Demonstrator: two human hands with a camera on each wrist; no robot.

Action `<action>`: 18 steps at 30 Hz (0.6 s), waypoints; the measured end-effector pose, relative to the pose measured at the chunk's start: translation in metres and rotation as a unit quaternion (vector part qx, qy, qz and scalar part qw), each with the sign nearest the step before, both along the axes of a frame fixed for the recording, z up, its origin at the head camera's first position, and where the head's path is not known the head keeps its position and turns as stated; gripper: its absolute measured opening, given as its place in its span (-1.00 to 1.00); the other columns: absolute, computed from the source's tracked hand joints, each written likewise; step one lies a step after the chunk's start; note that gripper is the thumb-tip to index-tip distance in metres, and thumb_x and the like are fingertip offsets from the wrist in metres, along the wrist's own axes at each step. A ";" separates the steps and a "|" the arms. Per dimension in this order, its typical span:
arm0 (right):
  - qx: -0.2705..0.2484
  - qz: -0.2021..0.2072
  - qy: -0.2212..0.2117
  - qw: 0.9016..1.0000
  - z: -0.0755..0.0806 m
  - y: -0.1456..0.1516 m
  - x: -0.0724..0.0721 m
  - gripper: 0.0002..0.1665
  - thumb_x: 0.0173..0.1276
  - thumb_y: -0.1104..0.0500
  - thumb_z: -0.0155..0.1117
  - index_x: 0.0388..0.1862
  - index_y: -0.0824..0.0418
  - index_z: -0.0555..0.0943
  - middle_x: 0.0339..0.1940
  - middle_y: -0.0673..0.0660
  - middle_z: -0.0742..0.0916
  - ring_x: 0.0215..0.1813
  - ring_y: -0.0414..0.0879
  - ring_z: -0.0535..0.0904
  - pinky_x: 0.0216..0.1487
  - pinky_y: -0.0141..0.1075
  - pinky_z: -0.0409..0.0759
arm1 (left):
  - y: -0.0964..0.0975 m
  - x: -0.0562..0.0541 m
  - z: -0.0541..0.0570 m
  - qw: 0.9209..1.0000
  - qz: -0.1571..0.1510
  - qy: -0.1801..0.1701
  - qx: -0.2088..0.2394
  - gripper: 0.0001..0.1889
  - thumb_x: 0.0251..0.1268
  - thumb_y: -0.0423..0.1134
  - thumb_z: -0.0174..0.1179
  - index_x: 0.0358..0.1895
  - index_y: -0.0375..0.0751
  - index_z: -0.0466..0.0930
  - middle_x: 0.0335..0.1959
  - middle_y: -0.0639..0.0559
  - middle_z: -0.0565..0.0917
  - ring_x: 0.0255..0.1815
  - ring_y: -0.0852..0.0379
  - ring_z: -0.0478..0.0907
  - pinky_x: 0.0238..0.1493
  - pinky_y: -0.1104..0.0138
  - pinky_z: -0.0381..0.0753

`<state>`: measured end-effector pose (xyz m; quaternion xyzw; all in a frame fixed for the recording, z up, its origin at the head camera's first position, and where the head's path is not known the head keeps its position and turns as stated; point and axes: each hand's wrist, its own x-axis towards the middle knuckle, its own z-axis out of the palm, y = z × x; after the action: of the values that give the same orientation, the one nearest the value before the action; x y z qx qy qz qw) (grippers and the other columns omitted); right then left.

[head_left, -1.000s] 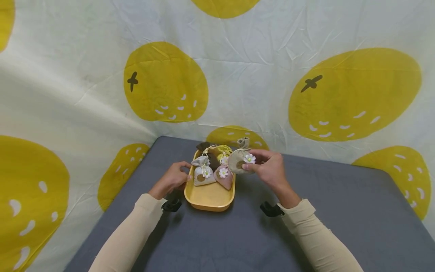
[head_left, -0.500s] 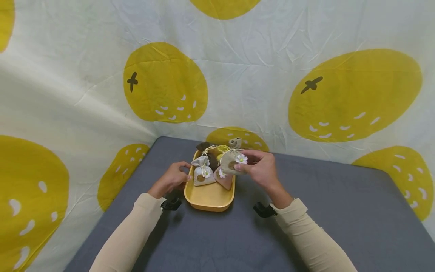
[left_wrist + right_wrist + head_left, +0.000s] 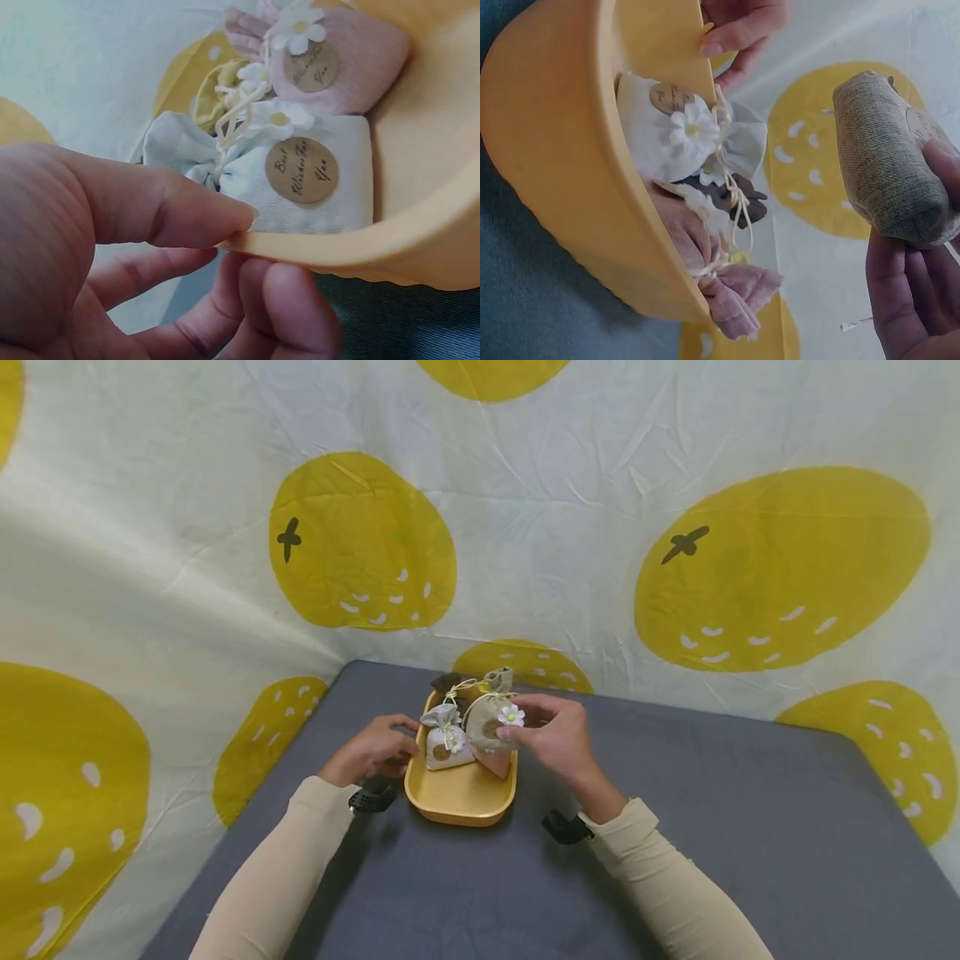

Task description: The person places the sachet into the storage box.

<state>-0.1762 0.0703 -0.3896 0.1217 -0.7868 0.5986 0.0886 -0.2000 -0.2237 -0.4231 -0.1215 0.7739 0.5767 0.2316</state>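
Observation:
My left hand (image 3: 375, 750) pinches the left rim of a yellow-orange plastic tray (image 3: 461, 797), thumb on top and fingers underneath in the left wrist view. A beige drawstring pouch (image 3: 483, 718) with a white flower and a round label is held between the thumb and fingers of my right hand (image 3: 558, 735), above the tray's right side. Inside the tray are a white pouch (image 3: 247, 195), a pink pouch (image 3: 360, 67), a dark brown pouch (image 3: 446, 683) and a yellow pouch (image 3: 217, 90). From the head view the held pouch partly covers the pink and yellow ones.
The tray stands on a dark grey cloth-covered table (image 3: 712, 827). A pale curtain (image 3: 540, 543) printed with large yellow fruits hangs behind and to the left. Black straps with small devices (image 3: 566, 828) sit at both wrists.
My right hand has moved left with the beige pouch, from beside the tray's right edge to over the pink pouch. My left hand stays at the rim.

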 end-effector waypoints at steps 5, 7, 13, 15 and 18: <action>0.002 -0.004 0.007 1.000 0.000 -0.005 0.003 -0.53 -0.01 0.31 0.71 -0.04 0.22 0.83 -0.25 0.26 0.86 -0.35 -0.18 0.71 -0.25 -0.36 0.70 | -0.001 -0.002 0.005 1.000 -0.003 -0.011 0.000 -0.49 0.30 -0.47 0.21 0.32 -0.25 0.44 -0.40 -0.11 0.63 -0.57 0.14 0.50 -0.48 0.31 0.57; 0.002 -0.006 0.007 1.000 -0.001 -0.006 0.004 -0.53 -0.01 0.32 0.70 -0.04 0.22 0.83 -0.25 0.26 0.86 -0.36 -0.20 0.71 -0.23 -0.37 0.71 | -0.001 -0.003 0.006 1.000 -0.007 -0.016 -0.003 -0.50 0.30 -0.47 0.21 0.31 -0.25 0.45 -0.39 -0.10 0.63 -0.56 0.13 0.51 -0.47 0.31 0.59; 0.009 -0.012 0.002 1.000 -0.004 -0.011 0.007 -0.55 0.01 0.29 0.70 -0.05 0.22 0.83 -0.25 0.24 0.86 -0.32 -0.21 0.69 -0.17 -0.37 0.70 | -0.001 -0.002 0.007 1.000 -0.012 -0.018 -0.004 -0.53 0.29 -0.47 0.21 0.28 -0.28 0.44 -0.42 -0.06 0.59 -0.55 0.12 0.50 -0.46 0.31 0.59; 0.010 -0.013 0.000 1.000 -0.005 -0.013 0.008 -0.56 0.01 0.28 0.70 -0.06 0.23 0.83 -0.25 0.25 0.85 -0.32 -0.19 0.69 -0.17 -0.38 0.70 | -0.001 -0.002 0.006 1.000 -0.015 -0.015 -0.004 -0.53 0.29 -0.48 0.20 0.28 -0.29 0.43 -0.41 -0.06 0.59 -0.55 0.13 0.49 -0.46 0.31 0.59; 0.004 -0.010 0.000 1.000 -0.007 -0.015 0.009 -0.56 0.00 0.30 0.71 -0.07 0.25 0.83 -0.26 0.27 0.85 -0.32 -0.16 0.70 -0.18 -0.40 0.69 | -0.002 -0.002 0.003 1.000 -0.016 -0.010 -0.007 -0.51 0.26 -0.49 0.19 0.28 -0.29 0.43 -0.43 -0.05 0.57 -0.57 0.14 0.49 -0.49 0.32 0.58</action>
<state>-0.1674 0.0553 -0.3964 0.1145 -0.7905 0.5942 0.0944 -0.2024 -0.2255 -0.4196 -0.1162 0.7774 0.5665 0.2475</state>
